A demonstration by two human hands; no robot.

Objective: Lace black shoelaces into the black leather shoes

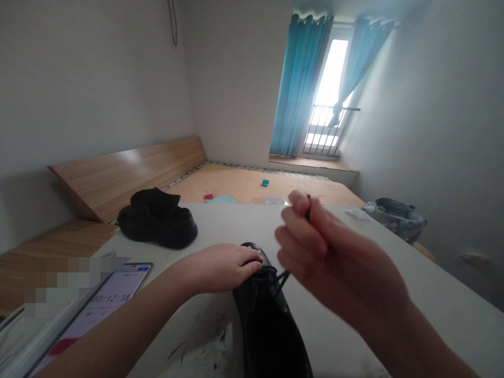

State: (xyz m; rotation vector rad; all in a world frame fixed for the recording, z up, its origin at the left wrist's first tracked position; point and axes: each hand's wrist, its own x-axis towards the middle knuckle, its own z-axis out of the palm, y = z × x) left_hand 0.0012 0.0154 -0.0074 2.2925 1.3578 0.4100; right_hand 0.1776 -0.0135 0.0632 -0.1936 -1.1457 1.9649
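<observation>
A black leather lace-up shoe (271, 336) lies on the white table in front of me, its toe pointing away. My left hand (226, 266) holds the shoe from the left, its fingers curled over the upper by the lacing. Raised to the right of the shoe, my right hand (315, 236) is closed in a fist around a black shoelace (282, 283). The lace runs from the shoe's eyelets up into the fist, and a dark tip shows above the thumb. A second black shoe (159, 226) stands at the table's far left.
A phone (118, 294) showing a timer lies at the left, partly behind my forearm. Dark marks stain the white tabletop (205, 336) left of the shoe. Beyond are a bed (236, 178) with small coloured items and a bin (401, 215) with a plastic liner at right.
</observation>
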